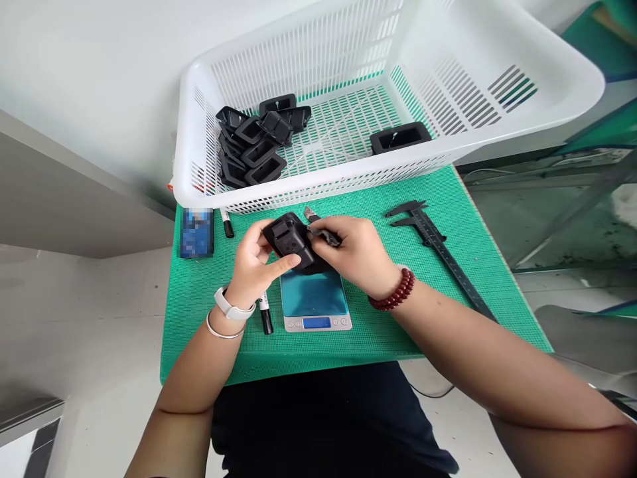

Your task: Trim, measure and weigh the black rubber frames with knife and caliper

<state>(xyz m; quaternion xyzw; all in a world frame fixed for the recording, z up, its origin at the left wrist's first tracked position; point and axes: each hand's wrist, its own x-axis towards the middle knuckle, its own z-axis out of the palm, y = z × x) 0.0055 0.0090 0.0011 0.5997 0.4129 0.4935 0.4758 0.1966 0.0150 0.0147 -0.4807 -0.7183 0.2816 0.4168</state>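
A black plastic part (289,240) is tilted above the digital scale, its raised back facing up. My left hand (256,265) grips its left side, with the thumb lying across the lower edge. At the part's right edge my right hand (351,249) is closed around a small dark tool (326,236), whose tip meets the edge; the exact kind of tool is unclear. Beneath both hands sits the scale (314,295) with a teal plate and a lit display. A blade-like metal piece (311,214) shows just beyond my right hand.
Behind my hands, a white basket (308,196) holds several black frames (259,149) at left and another (401,137) at right. A black caliper (438,249) lies right. Markers (267,318) (227,224) and a blue box (196,234) are on the green mat (398,332).
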